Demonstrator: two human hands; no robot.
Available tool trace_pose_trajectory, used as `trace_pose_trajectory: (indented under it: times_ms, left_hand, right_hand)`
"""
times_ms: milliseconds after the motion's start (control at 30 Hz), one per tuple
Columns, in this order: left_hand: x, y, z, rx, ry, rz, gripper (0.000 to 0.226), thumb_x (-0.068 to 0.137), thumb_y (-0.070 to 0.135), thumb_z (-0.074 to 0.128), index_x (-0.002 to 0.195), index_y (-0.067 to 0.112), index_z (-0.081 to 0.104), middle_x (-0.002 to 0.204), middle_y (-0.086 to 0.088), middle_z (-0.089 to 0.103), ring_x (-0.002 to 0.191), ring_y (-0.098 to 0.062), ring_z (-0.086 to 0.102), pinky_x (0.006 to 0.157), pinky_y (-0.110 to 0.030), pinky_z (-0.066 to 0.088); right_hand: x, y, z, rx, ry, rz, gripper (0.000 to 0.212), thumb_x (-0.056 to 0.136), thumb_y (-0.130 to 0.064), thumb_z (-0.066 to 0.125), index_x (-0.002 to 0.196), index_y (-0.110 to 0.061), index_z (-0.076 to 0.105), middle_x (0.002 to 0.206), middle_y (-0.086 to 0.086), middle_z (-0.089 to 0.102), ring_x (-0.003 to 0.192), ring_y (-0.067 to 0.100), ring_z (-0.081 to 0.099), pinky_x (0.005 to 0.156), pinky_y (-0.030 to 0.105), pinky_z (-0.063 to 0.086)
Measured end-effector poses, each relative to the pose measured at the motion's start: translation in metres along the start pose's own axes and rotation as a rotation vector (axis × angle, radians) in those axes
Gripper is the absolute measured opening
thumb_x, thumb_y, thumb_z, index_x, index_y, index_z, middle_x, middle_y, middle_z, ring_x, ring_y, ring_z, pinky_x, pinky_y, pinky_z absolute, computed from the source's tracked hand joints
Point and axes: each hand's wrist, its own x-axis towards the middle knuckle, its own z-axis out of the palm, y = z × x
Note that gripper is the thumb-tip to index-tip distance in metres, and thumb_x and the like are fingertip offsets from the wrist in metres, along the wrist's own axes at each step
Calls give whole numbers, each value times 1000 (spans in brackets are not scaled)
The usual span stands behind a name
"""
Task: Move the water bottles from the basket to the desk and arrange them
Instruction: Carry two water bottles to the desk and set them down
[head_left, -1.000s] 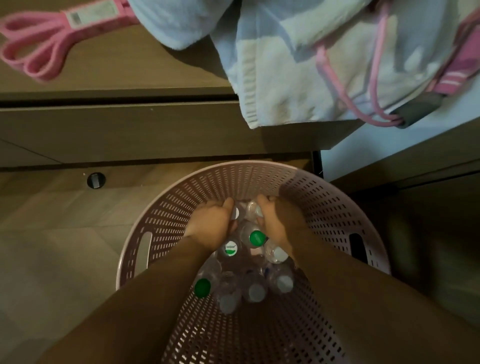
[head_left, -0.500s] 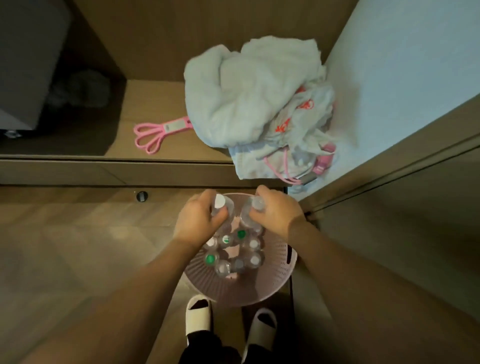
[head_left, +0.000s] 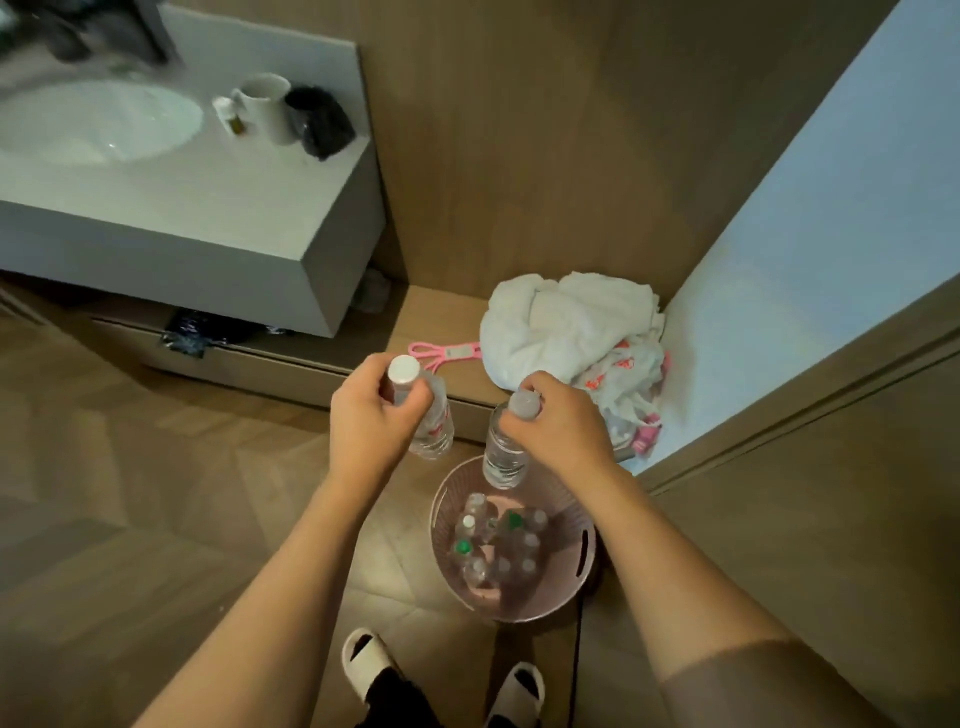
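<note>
A pink perforated basket (head_left: 584, 574) stands on the wooden floor with several small water bottles (head_left: 493, 540) upright inside, some with green caps, some white. My left hand (head_left: 366, 421) grips the neck of a clear bottle with a white cap (head_left: 431, 421), held high and left of the basket. My right hand (head_left: 563, 431) pinches the neck of a second clear bottle (head_left: 504, 457), which hangs over the basket's far rim.
A grey counter (head_left: 234, 208) with a white sink (head_left: 93, 124), a white mug (head_left: 267, 106) and a dark bag is at upper left. A low wooden ledge holds a white towel heap (head_left: 566, 327) and a pink strap (head_left: 441, 351). My slippered feet (head_left: 363, 657) stand below.
Both hands have risen out of the basket, each lifting a bottle by its neck. The view has pulled far back and up, now showing the sink counter.
</note>
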Motion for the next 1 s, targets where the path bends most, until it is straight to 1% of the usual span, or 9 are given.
trace_pose_trajectory:
  times_ms: [133, 233, 300, 400, 500, 633, 800, 900, 1000]
  left_hand:
    - [13, -10, -62, -4, 74, -32, 15, 83, 22, 71, 97, 22, 64, 80, 15, 62, 73, -1, 58, 63, -15, 43]
    - [22, -29, -109, -3, 115, -32, 16, 83, 22, 70, 97, 23, 64, 80, 16, 62, 74, -1, 59, 64, -16, 42]
    - [29, -43, -138, 5, 150, -27, 17, 82, 25, 70, 97, 26, 62, 82, 19, 61, 76, -1, 60, 65, -16, 44]
    - [37, -67, -181, 5, 230, -16, 19, 81, 29, 70, 98, 27, 62, 84, 19, 62, 79, -1, 61, 66, -18, 48]
    - [48, -85, -223, 10, 334, -37, 18, 80, 27, 71, 96, 25, 63, 83, 20, 62, 79, 2, 60, 65, -17, 47]
    - [65, -107, -274, 36, 465, -85, 16, 78, 18, 74, 91, 22, 66, 75, 19, 60, 70, 6, 56, 59, -5, 38]
    - [90, -142, -335, 29, 629, -168, 15, 78, 19, 74, 91, 20, 66, 77, 17, 62, 72, 7, 58, 59, -3, 39]
    - [110, -170, -370, 45, 727, -199, 17, 77, 16, 75, 89, 23, 66, 76, 17, 62, 70, 3, 57, 62, -10, 41]
    - [131, -191, -408, 82, 788, -245, 18, 77, 13, 76, 88, 22, 66, 76, 15, 63, 69, 2, 56, 62, -9, 41]
  right_hand:
    - [3, -62, 20, -17, -73, -67, 19, 73, -36, 69, 83, -23, 59, 73, -5, 63, 70, 19, 59, 56, 29, 44]
    - [11, -107, 46, -31, -108, -124, 18, 75, -35, 70, 86, -25, 61, 75, -5, 64, 70, 15, 60, 53, 24, 42]
    - [17, -135, 67, -34, -122, -161, 21, 74, -39, 70, 90, -28, 62, 78, -7, 65, 72, 12, 61, 54, 24, 46]
    - [25, -181, 99, -27, -167, -200, 22, 76, -37, 71, 92, -27, 62, 82, -7, 65, 77, 12, 63, 67, 35, 60]
    - [35, -226, 128, -46, -213, -251, 23, 74, -38, 71, 92, -29, 61, 82, -7, 65, 77, 13, 63, 72, 40, 60]
    - [52, -286, 165, -51, -284, -327, 25, 70, -43, 68, 90, -31, 61, 83, -12, 64, 80, 12, 63, 72, 40, 59]
    - [80, -370, 213, -64, -363, -466, 23, 69, -39, 69, 89, -29, 62, 82, -10, 65, 78, 14, 62, 66, 32, 55]
    - [103, -417, 249, -36, -430, -560, 22, 68, -40, 68, 86, -29, 62, 79, -9, 65, 74, 13, 61, 58, 27, 47]
    - [125, -465, 283, -39, -491, -660, 22, 67, -41, 68, 84, -29, 60, 78, -8, 65, 74, 14, 61, 57, 28, 48]
